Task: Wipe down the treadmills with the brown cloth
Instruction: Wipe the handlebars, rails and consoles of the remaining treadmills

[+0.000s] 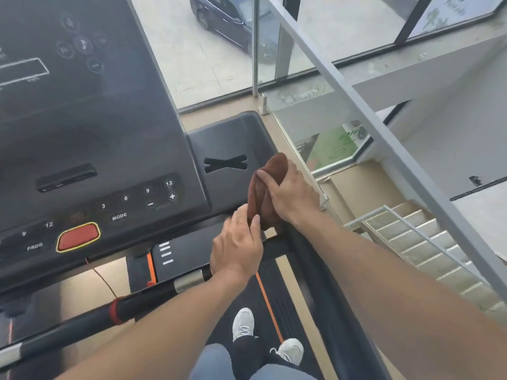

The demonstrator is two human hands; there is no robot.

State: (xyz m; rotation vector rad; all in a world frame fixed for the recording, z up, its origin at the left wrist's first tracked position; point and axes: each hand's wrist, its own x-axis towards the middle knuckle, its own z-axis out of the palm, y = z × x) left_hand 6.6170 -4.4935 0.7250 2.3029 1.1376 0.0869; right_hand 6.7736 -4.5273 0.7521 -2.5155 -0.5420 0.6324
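Note:
The brown cloth (260, 196) is bunched up at the right end of the treadmill console (109, 149), just past the cup-holder tray (227, 138). My right hand (290, 196) wraps over the cloth from the right, fingers curled on its top. My left hand (238, 242) holds the cloth's lower end from below, thumb up against it. The treadmill's black handrail (142, 297) runs under my left forearm. The belt (247, 292) lies below, with my white shoes on it.
A red stop button (78, 237) and speed keys sit on the console's lower edge. A glass railing with a grey top rail (384, 127) stands close on the right, with a stairwell (428, 242) beyond it. A window ahead shows a parked car (227, 23).

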